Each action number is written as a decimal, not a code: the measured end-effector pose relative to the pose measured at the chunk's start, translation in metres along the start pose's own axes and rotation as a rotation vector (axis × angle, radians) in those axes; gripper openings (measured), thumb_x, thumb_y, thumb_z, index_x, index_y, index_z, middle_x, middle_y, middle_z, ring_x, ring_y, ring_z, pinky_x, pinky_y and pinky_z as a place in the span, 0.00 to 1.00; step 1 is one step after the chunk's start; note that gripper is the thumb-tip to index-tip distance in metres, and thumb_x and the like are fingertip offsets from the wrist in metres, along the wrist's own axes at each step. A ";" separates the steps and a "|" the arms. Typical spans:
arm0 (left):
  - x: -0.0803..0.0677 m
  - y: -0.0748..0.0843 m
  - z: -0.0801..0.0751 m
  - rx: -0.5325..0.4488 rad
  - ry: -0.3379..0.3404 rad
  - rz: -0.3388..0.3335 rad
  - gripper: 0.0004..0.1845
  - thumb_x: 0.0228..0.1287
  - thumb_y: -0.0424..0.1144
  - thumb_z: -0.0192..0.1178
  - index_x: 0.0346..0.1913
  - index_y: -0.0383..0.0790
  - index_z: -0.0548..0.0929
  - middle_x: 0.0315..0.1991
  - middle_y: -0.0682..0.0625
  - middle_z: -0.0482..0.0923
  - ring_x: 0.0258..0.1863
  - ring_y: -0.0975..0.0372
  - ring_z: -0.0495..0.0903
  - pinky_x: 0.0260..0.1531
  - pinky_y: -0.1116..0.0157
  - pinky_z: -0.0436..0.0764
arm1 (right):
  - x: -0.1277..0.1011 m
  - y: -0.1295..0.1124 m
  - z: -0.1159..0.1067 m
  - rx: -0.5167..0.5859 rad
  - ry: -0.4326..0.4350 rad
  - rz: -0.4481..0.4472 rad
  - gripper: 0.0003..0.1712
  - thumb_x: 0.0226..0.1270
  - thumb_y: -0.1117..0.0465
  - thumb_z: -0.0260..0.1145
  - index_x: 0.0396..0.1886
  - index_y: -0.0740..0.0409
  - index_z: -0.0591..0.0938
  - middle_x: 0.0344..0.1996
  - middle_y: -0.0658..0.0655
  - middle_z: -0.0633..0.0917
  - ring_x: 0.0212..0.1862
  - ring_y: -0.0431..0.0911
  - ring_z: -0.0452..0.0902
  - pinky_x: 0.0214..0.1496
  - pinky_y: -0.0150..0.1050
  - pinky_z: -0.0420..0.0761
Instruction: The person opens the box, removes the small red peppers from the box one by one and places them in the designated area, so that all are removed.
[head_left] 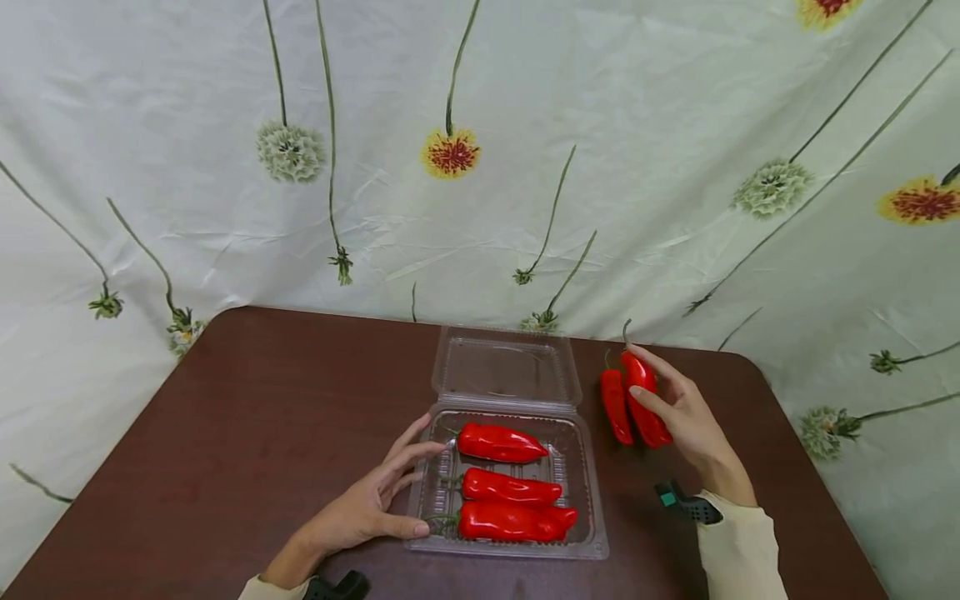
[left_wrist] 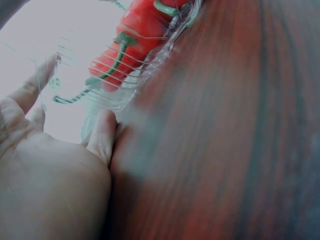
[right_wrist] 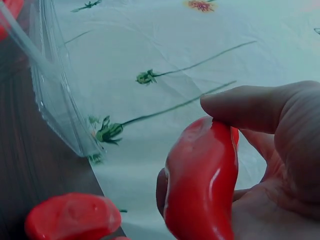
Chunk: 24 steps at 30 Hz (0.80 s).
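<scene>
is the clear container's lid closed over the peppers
No, the lid is swung back and open behind the tray, leaving the three red peppers inside uncovered.

Staged recording spot, not working kitchen or shop. Evidence: pale floral cloth backdrop [head_left: 480,167], creased, hung behind and draped round sides, hiding whole room; printed dandelion and yellow flower motifs on long stems. Single dark brown wood-grain desk [head_left: 247,433] with rounded corners set against it. Only produce items on top: clear plastic clamshell box [head_left: 510,467], red peppers [head_left: 498,443]. No appliances, shelving or walls visible.
</scene>
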<state>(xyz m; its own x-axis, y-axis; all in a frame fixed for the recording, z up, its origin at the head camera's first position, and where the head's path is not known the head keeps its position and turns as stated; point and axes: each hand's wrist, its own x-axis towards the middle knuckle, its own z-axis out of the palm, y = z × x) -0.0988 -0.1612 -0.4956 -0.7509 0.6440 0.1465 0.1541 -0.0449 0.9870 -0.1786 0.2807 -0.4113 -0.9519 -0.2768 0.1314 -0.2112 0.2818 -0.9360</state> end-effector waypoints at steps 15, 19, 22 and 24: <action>-0.002 -0.002 -0.001 0.017 0.015 -0.046 0.43 0.63 0.28 0.66 0.78 0.41 0.57 0.82 0.55 0.26 0.75 0.78 0.48 0.67 0.38 0.58 | -0.004 0.016 -0.022 -0.002 0.126 0.092 0.33 0.73 0.64 0.64 0.76 0.49 0.68 0.56 0.48 0.78 0.45 0.39 0.75 0.36 0.29 0.78; -0.002 0.000 0.000 -0.002 0.020 -0.067 0.43 0.63 0.28 0.66 0.78 0.45 0.58 0.82 0.58 0.26 0.75 0.78 0.47 0.68 0.38 0.56 | -0.005 0.018 -0.026 -0.074 0.124 0.194 0.33 0.78 0.57 0.58 0.79 0.44 0.62 0.74 0.57 0.64 0.62 0.45 0.67 0.46 0.23 0.74; -0.001 0.002 0.001 -0.001 0.022 -0.063 0.44 0.62 0.28 0.66 0.78 0.46 0.58 0.82 0.58 0.27 0.76 0.76 0.47 0.68 0.39 0.57 | -0.005 0.020 -0.029 -0.069 0.099 0.256 0.33 0.80 0.57 0.54 0.80 0.45 0.58 0.79 0.60 0.54 0.73 0.53 0.55 0.52 0.21 0.71; -0.001 0.002 0.002 0.002 0.019 -0.059 0.43 0.63 0.28 0.66 0.78 0.45 0.58 0.82 0.57 0.27 0.76 0.76 0.47 0.68 0.40 0.58 | -0.006 0.023 -0.030 -0.055 0.086 0.276 0.33 0.81 0.60 0.52 0.81 0.48 0.56 0.80 0.61 0.52 0.74 0.57 0.52 0.52 0.22 0.71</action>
<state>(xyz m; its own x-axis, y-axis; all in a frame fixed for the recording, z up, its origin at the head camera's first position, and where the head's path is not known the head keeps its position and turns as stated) -0.0964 -0.1609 -0.4941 -0.7705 0.6312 0.0891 0.1103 -0.0058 0.9939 -0.1848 0.3161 -0.4234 -0.9899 -0.1043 -0.0960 0.0487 0.3859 -0.9213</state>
